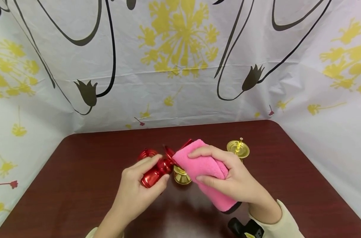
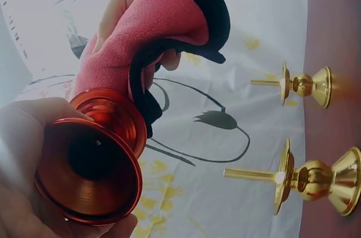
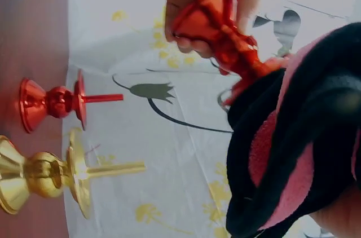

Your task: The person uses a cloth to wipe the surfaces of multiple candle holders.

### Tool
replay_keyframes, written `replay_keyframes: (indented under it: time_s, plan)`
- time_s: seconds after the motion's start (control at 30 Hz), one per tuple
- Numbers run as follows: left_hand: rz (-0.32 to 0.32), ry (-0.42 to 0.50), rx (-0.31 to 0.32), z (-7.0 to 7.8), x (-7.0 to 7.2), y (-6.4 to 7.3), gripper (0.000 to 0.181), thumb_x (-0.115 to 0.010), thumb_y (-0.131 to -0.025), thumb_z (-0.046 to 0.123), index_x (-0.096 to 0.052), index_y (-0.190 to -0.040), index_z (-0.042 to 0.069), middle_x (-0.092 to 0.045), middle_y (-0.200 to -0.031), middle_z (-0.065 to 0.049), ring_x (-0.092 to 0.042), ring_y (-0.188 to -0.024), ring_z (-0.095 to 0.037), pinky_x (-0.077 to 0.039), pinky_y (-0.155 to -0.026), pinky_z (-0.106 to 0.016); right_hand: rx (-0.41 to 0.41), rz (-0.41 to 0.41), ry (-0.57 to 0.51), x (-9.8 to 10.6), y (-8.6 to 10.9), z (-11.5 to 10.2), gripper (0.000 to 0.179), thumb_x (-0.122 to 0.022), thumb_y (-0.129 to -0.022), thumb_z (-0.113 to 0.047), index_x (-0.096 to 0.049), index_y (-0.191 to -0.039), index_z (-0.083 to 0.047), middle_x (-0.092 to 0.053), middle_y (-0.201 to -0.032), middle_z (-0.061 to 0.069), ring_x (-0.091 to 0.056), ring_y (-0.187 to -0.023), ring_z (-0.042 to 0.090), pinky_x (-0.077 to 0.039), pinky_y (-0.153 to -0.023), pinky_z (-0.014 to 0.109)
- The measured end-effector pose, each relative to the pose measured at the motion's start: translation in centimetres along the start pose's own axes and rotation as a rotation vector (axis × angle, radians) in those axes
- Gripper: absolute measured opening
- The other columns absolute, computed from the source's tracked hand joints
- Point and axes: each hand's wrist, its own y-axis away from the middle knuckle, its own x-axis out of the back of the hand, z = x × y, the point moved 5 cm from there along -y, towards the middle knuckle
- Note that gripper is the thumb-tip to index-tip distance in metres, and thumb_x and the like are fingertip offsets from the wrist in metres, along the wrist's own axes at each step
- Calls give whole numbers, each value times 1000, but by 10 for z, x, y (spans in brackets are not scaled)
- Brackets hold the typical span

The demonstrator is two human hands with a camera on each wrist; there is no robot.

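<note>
My left hand (image 1: 136,191) grips a shiny red candle holder (image 1: 153,176) by its flared foot, tilted with the plate end toward the right. The hollow underside of the foot shows in the left wrist view. My right hand (image 1: 231,173) holds a folded pink cloth (image 1: 202,165) with dark edging, fingers above and thumb below. The cloth lies against the holder's plate end and covers part of it. Behind the hands, a gold candle holder (image 1: 182,178) stands upright, partly hidden in the head view; its spike and plate show in the left wrist view.
A second red candle holder (image 3: 53,102) stands upright on the dark red table (image 1: 49,188), beyond my left hand. Another gold candle holder (image 1: 238,148) stands past my right hand. A patterned white sheet (image 1: 180,96) hangs behind the table and along its sides.
</note>
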Motion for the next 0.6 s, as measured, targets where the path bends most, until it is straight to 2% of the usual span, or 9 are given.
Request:
replay_keyframes:
  time_s: [0.13,0.3,0.4,0.5,0.6]
  plan:
    - [4,-17,14,2,3,0,43,-82,-72,6,-73,-114,6,-75,-104,-5,-70,-91,-15,-57,-76,-15,93,76,-18,-6,0,-2,51,-74,-76,13,-63,-120,-11,-64,-114,5,-62,-87,14,-56,-64,28]
    - [9,8,31,1,2,0,43,-81,-73,6,-73,-115,5,-75,-105,-6,-70,-92,-16,-60,-73,-24,168,162,-44,-13,0,-1,53,-73,-74,17,-64,-120,-9,-63,-116,4,-60,-97,15,-56,-70,26]
    - [2,19,48,-2,0,-1,42,-81,-73,6,-73,-115,4,-75,-106,-7,-70,-92,-16,-61,-72,-27,215,190,-14,-16,-2,0,52,-73,-75,16,-64,-120,-8,-63,-116,7,-58,-103,17,-56,-74,24]
    - [-9,35,89,-8,-1,-2,41,-81,-75,6,-73,-115,3,-75,-106,-8,-70,-93,-19,-60,-72,-26,302,215,137,-17,-4,0,37,-74,-83,1,-65,-118,-8,-64,-118,12,-57,-104,19,-52,-80,23]
    - [-23,56,137,-14,-2,-2,39,-80,-77,6,-73,-115,2,-75,-108,-10,-70,-95,-22,-59,-74,-25,384,251,323,-16,-8,-3,25,-68,-92,-17,-67,-115,-8,-65,-118,14,-55,-99,21,-47,-82,24]
